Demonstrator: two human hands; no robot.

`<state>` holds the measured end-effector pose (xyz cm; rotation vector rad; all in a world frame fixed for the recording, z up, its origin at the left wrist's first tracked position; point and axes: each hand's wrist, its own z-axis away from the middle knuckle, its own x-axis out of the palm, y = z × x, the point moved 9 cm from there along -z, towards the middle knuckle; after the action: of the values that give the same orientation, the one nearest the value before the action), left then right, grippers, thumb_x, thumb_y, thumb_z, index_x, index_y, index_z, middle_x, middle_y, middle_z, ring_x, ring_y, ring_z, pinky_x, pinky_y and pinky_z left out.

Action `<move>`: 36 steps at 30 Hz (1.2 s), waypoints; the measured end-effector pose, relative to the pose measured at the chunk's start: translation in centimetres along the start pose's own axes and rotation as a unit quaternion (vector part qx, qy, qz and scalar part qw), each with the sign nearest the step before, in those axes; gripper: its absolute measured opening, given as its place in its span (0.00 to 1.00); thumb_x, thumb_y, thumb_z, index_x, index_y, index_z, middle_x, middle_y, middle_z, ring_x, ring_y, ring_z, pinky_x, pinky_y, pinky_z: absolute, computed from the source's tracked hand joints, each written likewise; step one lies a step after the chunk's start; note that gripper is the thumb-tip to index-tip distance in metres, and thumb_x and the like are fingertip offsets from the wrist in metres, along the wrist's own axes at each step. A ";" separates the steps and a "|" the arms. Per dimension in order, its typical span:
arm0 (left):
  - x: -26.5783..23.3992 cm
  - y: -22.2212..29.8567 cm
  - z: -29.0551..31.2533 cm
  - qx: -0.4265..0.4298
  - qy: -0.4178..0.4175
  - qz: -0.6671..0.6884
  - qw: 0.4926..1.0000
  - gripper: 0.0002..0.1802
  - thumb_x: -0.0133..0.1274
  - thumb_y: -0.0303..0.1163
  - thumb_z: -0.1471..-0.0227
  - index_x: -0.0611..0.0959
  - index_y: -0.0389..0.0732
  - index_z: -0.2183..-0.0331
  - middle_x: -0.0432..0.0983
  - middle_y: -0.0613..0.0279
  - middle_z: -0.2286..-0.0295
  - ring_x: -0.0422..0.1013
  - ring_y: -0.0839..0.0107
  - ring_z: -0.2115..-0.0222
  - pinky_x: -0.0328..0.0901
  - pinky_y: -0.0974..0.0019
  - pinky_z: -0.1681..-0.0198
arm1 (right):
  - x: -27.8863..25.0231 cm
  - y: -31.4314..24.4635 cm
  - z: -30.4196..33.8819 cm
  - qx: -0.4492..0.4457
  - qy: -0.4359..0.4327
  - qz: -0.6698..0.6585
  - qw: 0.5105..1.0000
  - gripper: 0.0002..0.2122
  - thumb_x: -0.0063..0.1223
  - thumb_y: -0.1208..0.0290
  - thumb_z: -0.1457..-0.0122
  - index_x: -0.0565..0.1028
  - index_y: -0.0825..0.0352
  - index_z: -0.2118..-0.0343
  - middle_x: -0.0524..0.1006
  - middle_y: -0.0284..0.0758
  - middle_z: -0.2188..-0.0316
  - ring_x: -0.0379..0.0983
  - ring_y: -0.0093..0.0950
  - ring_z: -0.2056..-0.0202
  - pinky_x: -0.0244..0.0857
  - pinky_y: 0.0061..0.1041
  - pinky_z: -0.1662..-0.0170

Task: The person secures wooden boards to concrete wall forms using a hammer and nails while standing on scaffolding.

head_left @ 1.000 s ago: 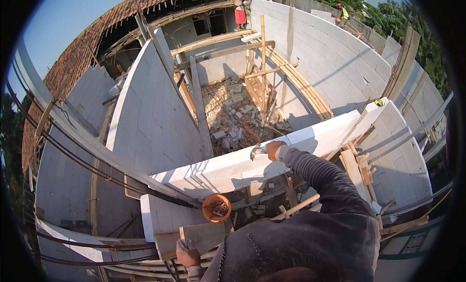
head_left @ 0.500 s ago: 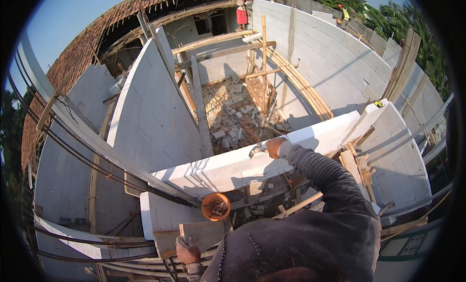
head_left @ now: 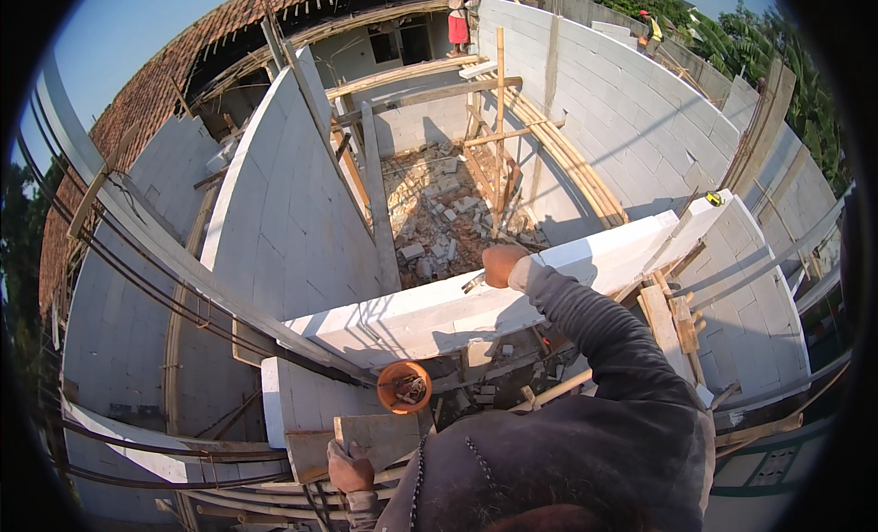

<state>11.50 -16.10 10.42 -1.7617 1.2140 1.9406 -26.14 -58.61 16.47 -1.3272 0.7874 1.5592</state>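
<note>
My right hand (head_left: pixel 501 265) is closed around what looks like a hammer (head_left: pixel 473 282), whose metal head is small and partly hidden by the fist. It hangs just over the top edge of a long white block wall (head_left: pixel 402 326) that crosses in front of me. At the lower left, my left hand (head_left: pixel 351 468) grips the edge of a greyish wooden board (head_left: pixel 377 438), thumb and fingers curled on its near corner. Just beyond the board is an orange bucket (head_left: pixel 404 387) with rubble or scraps inside.
Broken blocks and rubble (head_left: pixel 439 212) lie in the room beyond the wall. Bamboo poles (head_left: pixel 576 175) lean there. A yellow tape measure (head_left: pixel 714 199) sits on the wall's right end. Steel bars (head_left: pixel 137 257) run along the left. One worker (head_left: pixel 458 20) stands far off, another (head_left: pixel 651 31) farther right.
My right hand has risen and shifted slightly left, and the hammer has tilted with it. My left hand stays on the board with little movement.
</note>
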 end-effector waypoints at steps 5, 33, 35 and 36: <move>-0.1 0.1 -0.3 0.004 0.024 -0.010 1.000 0.22 0.58 0.38 0.46 0.77 0.34 0.54 0.78 0.42 0.61 0.76 0.40 0.61 0.69 0.44 0.60 | -0.1 -1.3 -1.8 -0.004 -0.011 0.026 1.000 0.11 0.58 0.68 0.49 0.85 0.69 0.67 0.84 0.47 0.65 0.82 0.47 0.61 0.76 0.44 0.57; -0.5 0.1 -0.7 0.000 -0.039 -0.011 0.999 0.18 0.60 0.40 0.46 0.77 0.38 0.60 0.80 0.41 0.68 0.77 0.37 0.65 0.69 0.42 0.63 | -0.6 -3.4 -1.8 -0.022 -0.011 0.038 0.999 0.12 0.60 0.66 0.50 0.85 0.68 0.66 0.84 0.47 0.64 0.83 0.45 0.59 0.76 0.44 0.56; -0.6 -0.1 -1.1 0.001 -0.045 -0.005 0.999 0.17 0.61 0.40 0.46 0.77 0.38 0.60 0.81 0.41 0.68 0.77 0.37 0.65 0.69 0.42 0.63 | -0.9 -3.3 -1.7 -0.016 -0.003 0.031 0.999 0.13 0.60 0.66 0.50 0.85 0.69 0.66 0.84 0.48 0.65 0.83 0.45 0.59 0.76 0.44 0.56; -0.8 -0.2 -1.3 0.001 -0.045 0.001 0.999 0.17 0.60 0.40 0.46 0.78 0.38 0.61 0.81 0.41 0.68 0.77 0.38 0.65 0.69 0.42 0.63 | -0.7 -3.3 -1.8 -0.012 -0.007 0.030 0.999 0.13 0.60 0.66 0.50 0.85 0.70 0.67 0.84 0.48 0.65 0.83 0.46 0.60 0.76 0.44 0.56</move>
<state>12.73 -16.66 11.14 -1.6532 1.1885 1.9952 -22.42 -59.10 17.08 -1.3195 0.8083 1.6286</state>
